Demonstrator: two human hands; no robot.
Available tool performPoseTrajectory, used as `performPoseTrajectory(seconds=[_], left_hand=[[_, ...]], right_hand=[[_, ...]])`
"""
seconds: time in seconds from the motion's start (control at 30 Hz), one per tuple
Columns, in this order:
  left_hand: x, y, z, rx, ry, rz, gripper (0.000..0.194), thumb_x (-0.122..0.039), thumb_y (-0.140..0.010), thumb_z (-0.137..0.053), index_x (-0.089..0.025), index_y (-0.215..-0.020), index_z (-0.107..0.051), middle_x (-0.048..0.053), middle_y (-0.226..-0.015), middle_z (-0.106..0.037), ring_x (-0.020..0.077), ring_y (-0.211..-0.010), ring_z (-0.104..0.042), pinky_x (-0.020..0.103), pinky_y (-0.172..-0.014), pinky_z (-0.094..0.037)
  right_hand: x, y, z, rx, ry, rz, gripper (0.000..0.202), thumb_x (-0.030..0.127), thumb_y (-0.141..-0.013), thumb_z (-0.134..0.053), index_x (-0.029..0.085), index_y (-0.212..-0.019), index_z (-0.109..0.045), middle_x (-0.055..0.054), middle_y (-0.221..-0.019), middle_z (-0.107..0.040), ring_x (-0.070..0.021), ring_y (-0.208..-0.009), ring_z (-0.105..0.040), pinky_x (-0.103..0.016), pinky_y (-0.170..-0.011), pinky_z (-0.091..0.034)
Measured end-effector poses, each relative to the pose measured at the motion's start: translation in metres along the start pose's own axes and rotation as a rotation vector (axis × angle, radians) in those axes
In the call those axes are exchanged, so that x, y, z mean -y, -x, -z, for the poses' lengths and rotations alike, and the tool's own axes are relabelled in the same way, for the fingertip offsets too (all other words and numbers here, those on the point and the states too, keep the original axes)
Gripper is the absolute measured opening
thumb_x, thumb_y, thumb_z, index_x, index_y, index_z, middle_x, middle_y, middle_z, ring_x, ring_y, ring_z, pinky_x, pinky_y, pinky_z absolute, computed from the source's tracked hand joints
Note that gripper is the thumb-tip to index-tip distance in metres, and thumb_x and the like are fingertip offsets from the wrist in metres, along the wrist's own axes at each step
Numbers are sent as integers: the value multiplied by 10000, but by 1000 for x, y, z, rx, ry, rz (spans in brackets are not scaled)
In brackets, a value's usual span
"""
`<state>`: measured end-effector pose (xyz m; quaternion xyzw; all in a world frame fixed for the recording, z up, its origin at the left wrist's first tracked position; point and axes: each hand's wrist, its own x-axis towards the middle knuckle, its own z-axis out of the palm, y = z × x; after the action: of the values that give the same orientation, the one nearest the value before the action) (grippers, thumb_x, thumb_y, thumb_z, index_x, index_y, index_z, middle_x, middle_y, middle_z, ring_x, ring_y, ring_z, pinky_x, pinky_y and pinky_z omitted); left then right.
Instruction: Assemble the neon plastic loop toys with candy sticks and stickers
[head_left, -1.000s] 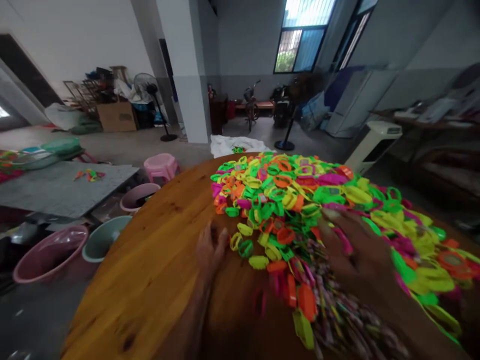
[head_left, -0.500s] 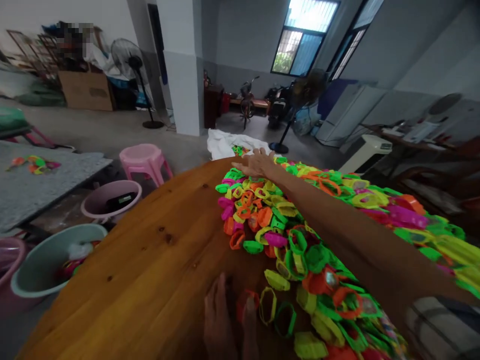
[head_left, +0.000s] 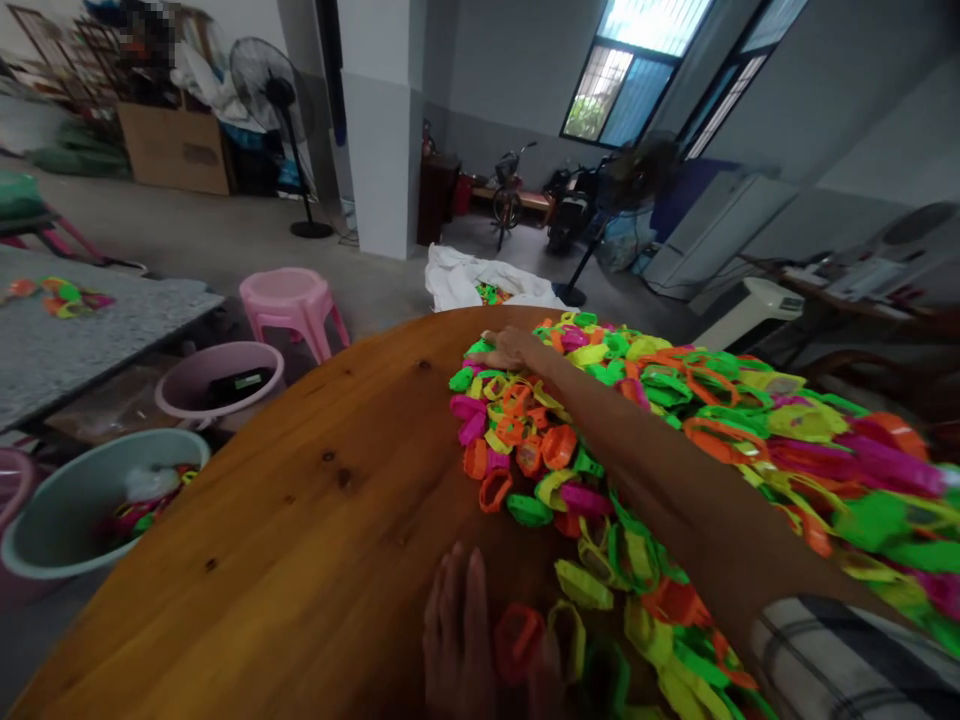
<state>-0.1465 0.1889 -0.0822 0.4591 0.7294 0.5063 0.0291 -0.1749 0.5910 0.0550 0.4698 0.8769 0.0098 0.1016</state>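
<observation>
A large heap of neon toy watches, closed into loops in green, orange, yellow and pink, covers the right part of the round wooden table. My right arm stretches across it, and my right hand lies on the heap's far left edge, fingers extended over the watches. Low in the view, my left hand rests on the wood with straight fingers and the thumb apart. An orange toy watch sits between thumb and fingers, not visibly gripped. Beside the thumb stands a yellow toy watch.
Past the far table edge lies a white sack with more watches. To the left are a pink stool, a pink basin, a green basin and a grey table. Standing fans are farther back.
My right hand has drawn back slightly from the far edge and lowered onto the heap's corner. My left hand stays near the orange watch. The camera view has shifted a little.
</observation>
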Motion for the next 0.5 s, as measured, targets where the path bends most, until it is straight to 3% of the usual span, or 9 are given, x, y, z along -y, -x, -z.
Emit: performPoseTrajectory(seconds=[0.1, 0.23, 0.3, 0.33, 0.4, 0.5], left_hand=[[-9, -20, 12, 33, 128, 66, 676, -361, -917, -562, -294, -1542, -311, 118, -1540, -419, 313, -1394, -425, 510, -1080, -446], [-1, -79, 17, 9, 174, 123, 701, -472, -906, -586, -239, -1524, -348, 144, -1620, -257, 322, -1477, -302, 530, -1177, -330], [10, -107, 16, 76, 147, 66, 730, -513, -917, -554, -181, -1530, -336, 186, -1616, -260, 323, -1505, -239, 539, -1206, -266], [15, -117, 15, 124, 122, 32, 700, -524, -927, -526, -172, -1512, -370, 197, -1586, -328, 329, -1490, -276, 566, -1204, -249], [23, -123, 16, 204, 73, -8, 652, -532, -943, -492, -182, -1486, -413, 188, -1569, -370, 335, -1468, -325, 609, -1193, -226], [24, -102, 29, 234, 45, -18, 582, -513, -969, -451, -182, -1447, -469, 180, -1545, -414, 318, -1440, -376, 595, -1184, -256]], right_hand=[[1, 35, -1, 14, -14, 18, 915, 846, -800, -424, 249, -1492, -440, -194, -1445, -527, -385, -1307, -512, -497, -1060, -391], [15, 91, -10, 5, -45, 24, 902, 849, -818, -381, 263, -1503, -420, -195, -1468, -492, -375, -1326, -491, -496, -1081, -373], [26, 118, -18, -4, -74, 33, 869, 838, -833, -368, 290, -1507, -407, -178, -1505, -446, -377, -1338, -474, -504, -1084, -370], [32, 131, -22, -11, -92, 42, 846, 828, -842, -367, 307, -1508, -403, -167, -1520, -426, -381, -1344, -465, -513, -1083, -371], [45, 156, -30, -27, -134, 71, 795, 797, -865, -375, 327, -1506, -401, -148, -1531, -410, -381, -1347, -454, -521, -1081, -376], [62, 195, -40, -50, -202, 128, 730, 742, -893, -405, 327, -1493, -426, -137, -1512, -432, -364, -1347, -449, -508, -1086, -383]])
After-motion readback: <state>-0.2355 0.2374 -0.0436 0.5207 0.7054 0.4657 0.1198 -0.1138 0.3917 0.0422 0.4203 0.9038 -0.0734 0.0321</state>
